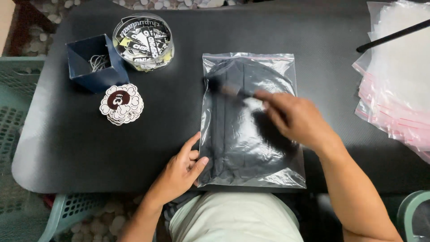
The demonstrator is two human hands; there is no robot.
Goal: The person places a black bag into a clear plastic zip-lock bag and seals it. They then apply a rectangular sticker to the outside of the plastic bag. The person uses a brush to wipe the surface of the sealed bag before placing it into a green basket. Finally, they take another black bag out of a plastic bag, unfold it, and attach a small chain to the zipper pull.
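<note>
The person's lap, in pale cloth, sits at the bottom edge, hard against the black table. Just above it the left hand rests on the table, fingers loosely curled and thumb out, pressing the lower left corner of a clear bag without gripping anything. The bag lies flat in the middle of the table with dark folded fabric inside. The right hand is over the bag, closed on a small brush whose dark bristles touch the bag's upper left part; the brush is blurred. Far left stand a blue box, a round tub of stickers and a stack of cloud-shaped tags. A pile of empty bags lies at the right edge.
</note>
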